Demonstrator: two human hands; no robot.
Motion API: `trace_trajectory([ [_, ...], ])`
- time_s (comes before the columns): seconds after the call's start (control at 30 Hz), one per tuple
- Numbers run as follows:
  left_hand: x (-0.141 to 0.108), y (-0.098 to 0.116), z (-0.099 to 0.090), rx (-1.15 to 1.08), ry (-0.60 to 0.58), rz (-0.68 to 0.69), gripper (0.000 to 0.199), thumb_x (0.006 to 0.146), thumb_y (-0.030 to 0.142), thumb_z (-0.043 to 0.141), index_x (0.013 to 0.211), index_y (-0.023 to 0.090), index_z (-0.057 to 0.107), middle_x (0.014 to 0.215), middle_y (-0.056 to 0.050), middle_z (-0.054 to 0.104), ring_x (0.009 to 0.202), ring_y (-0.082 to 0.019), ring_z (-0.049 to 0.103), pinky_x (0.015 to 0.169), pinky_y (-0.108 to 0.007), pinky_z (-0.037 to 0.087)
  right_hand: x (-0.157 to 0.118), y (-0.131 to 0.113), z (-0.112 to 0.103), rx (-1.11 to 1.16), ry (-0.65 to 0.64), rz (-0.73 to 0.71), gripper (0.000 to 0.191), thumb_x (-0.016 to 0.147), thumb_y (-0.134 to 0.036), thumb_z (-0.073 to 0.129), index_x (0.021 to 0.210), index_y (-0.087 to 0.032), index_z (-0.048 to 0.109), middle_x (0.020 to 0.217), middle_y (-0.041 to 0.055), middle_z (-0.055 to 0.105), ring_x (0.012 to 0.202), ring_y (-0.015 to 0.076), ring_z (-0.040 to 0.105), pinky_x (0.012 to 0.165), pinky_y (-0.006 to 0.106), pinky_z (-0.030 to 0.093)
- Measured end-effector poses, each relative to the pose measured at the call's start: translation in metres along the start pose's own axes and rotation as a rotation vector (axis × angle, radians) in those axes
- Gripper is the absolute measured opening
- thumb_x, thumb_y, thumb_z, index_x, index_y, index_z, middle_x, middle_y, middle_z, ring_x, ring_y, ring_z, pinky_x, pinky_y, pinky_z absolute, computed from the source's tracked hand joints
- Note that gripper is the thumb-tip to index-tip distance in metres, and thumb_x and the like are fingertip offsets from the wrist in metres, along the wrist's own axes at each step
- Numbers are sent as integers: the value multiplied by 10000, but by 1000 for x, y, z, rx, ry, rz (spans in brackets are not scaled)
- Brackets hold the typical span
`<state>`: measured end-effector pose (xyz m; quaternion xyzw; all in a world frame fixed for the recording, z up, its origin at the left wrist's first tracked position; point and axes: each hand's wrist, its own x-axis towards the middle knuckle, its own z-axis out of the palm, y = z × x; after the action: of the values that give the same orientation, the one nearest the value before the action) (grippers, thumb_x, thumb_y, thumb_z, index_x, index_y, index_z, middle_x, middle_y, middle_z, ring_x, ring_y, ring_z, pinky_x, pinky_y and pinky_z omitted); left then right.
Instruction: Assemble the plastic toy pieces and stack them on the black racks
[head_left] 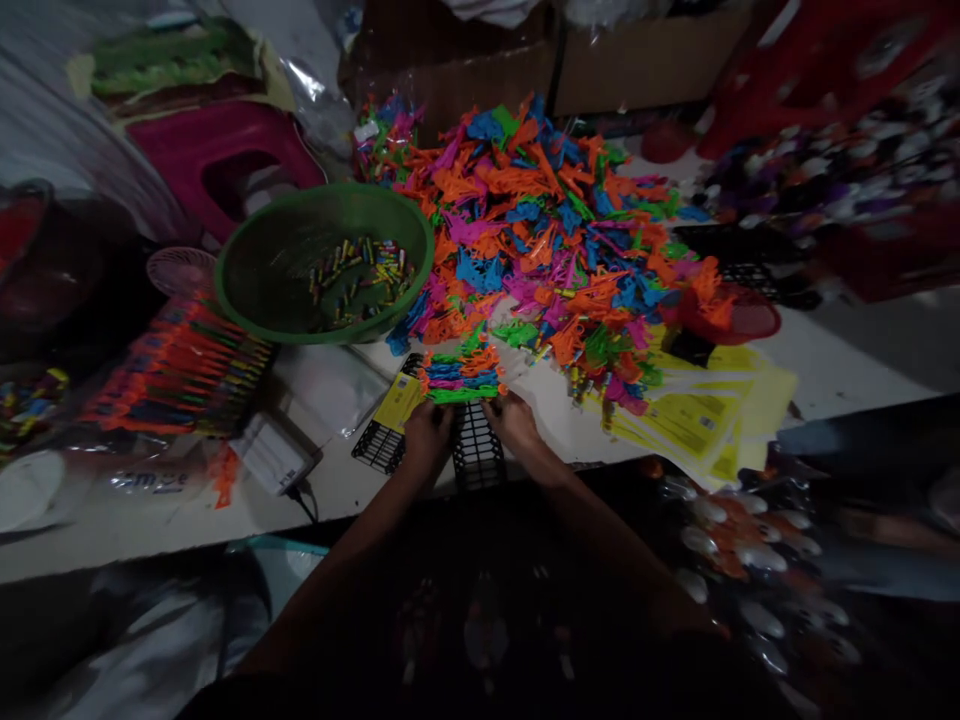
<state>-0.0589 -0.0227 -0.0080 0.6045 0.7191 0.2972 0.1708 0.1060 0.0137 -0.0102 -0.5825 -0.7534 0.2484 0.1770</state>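
A narrow black grid rack (477,450) lies on the table in front of me, its far part covered by a row of small plastic toys (462,370) in orange, blue, pink and green. At the near end of that row is a green plastic toy (465,395). My left hand (429,432) is closed at its left end, and my right hand (514,422) is closed at its right end. The fingertips are dark and partly hidden. Beyond them spreads a big loose heap of similar toys (525,210).
Left of the heap stands a green basin (229,290) holding small colourful cylinders. Another filled rack (187,370) sits farther left, near a white box (274,455) with a cable. Yellow printed cards (697,410) and a red basket (761,320) lie to the right.
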Motion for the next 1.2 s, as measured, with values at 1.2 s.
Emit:
trace_trajectory([
  [1.2, -36, 46, -4, -547, -279, 319, 361, 785, 315, 566, 1129, 202, 573, 1039, -55, 663, 901, -169, 637, 796, -305, 528, -26, 7, -74, 655, 121, -1, 321, 708, -449, 593, 837, -167, 674, 819, 38, 683, 763, 177, 626, 705, 278, 487],
])
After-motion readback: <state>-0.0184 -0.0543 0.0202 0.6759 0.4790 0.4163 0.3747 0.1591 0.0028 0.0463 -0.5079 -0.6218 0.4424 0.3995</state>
